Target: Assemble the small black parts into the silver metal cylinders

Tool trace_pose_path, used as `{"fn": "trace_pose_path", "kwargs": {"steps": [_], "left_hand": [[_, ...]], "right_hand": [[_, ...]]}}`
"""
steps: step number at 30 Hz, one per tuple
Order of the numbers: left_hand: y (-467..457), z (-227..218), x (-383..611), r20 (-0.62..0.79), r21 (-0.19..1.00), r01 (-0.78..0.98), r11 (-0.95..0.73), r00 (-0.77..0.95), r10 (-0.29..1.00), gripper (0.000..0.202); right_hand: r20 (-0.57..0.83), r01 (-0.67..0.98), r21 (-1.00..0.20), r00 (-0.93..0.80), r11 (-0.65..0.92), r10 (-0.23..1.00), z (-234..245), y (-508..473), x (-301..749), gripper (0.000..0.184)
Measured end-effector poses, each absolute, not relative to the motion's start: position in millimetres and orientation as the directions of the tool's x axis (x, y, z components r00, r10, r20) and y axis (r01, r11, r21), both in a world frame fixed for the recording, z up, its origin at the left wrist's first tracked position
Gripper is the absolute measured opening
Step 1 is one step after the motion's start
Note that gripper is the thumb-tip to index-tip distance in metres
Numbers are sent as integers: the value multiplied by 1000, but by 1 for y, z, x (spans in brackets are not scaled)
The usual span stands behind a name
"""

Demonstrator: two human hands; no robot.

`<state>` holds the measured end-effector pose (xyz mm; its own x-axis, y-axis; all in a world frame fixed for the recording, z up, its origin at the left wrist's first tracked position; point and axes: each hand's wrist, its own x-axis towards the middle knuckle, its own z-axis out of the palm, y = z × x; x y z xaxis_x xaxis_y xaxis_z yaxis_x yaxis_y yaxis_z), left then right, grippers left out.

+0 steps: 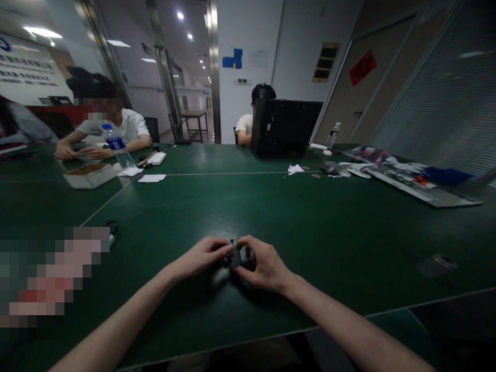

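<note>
A small dark grey block-like part [234,257] with a short stub on its top stands just above or on the green table, between my two hands; its exact kind is too small to make out. My left hand [207,256] pinches its upper left side, thumb lying across the near face. From the other side, my right hand [265,261] grips it with the thumb at the lower edge and the forefinger curled near the top. The fingers hide part of the left and right sides of the part.
A metal can-like cylinder [437,265] stands at the right. Toward the back are a white box [91,176], a water bottle [116,147], a black case [284,128] and a cluttered board [418,178]. Two people sit across the green table [186,201].
</note>
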<state>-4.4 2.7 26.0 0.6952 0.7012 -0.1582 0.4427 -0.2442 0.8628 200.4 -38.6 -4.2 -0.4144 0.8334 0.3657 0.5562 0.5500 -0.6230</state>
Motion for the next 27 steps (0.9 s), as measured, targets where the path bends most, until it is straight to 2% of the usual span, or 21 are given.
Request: {"fn": "trace_pose_path", "kwargs": {"steps": [3,8,13,21,27], "left_hand": [[2,26,-5,-152,869,430,-245,702,695,42],[-2,28,-2,-159,893,398,-210,717,679,36],[-5,23,2,-135,899,371,-232,740,659,43],[1,14,-1,-144,958,270,-97,746,650,34],[1,14,-1,-154,983,182,28,724,673,34]], "right_hand": [[377,558,-611,-419,562,826,-5,-39,200,34],[382,563,-605,-415,563,826,-11,-37,200,48],[383,578,-588,-417,566,824,-17,-35,200,59],[384,537,-620,-428,572,818,-12,-37,199,55],[408,527,-603,-442,599,799,-6,-38,199,38]]}}
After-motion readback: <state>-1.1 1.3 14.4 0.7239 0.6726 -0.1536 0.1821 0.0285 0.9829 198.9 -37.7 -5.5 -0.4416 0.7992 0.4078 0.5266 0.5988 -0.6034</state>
